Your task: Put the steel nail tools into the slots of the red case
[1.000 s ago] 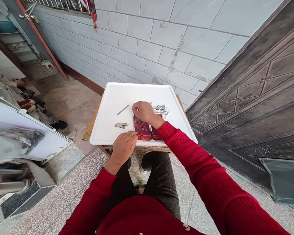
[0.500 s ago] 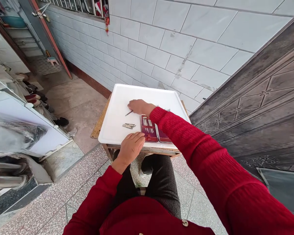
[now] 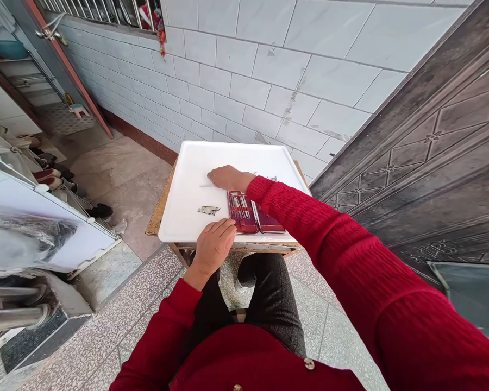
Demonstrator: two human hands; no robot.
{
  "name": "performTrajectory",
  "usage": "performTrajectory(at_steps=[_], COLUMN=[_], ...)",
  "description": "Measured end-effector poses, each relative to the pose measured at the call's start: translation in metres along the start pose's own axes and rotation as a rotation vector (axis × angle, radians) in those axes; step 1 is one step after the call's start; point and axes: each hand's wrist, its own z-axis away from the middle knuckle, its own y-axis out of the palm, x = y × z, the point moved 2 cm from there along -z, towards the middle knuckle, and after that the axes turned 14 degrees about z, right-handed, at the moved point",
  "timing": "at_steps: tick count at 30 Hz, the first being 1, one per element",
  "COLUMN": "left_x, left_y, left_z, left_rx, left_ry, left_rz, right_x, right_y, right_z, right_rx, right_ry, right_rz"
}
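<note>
At the middle of the frame, on the white tabletop, the red case lies unfolded, slim tools strapped in a row in its left half; the right sleeve covers part of the other half. Just below centre, the left hand lies with fingers outstretched side by side, their tips at the case's lower left corner, pinching nothing that shows. Above the case, the right hand reaches leftward, its fingers bent down; whether they pinch anything cannot be told. Under them runs a faint grey streak, perhaps a thin tool, perhaps a shadow. Left of the case, and apart from it, lie the clippers.

The step in hand looks like picking up or placing a small piece. The next move calls for a fine fingertip pinch and a steady case.
</note>
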Motion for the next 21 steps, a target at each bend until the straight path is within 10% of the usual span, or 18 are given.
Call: performTrajectory(at_steps=[6, 12, 21], left_x=[-0.002, 0.004, 0.044], left_y=[-0.001, -0.018, -0.018], left_z=[-0.001, -0.013, -0.067], left_rx=[-0.002, -0.052, -0.031], left_ry=[-0.014, -0.124, -0.277], left_rz=[0.014, 0.03, -0.03], right_x=[-0.02, -0.016, -0.012], right_y=[0.002, 0.041, 0.06], right_z=[0.026, 0.06, 0.087], right_rx=[-0.257, -0.449, -0.516], right_ry=[0.21, 0.158, 0.085], right_rz=[-0.518, -1.145, -1.521])
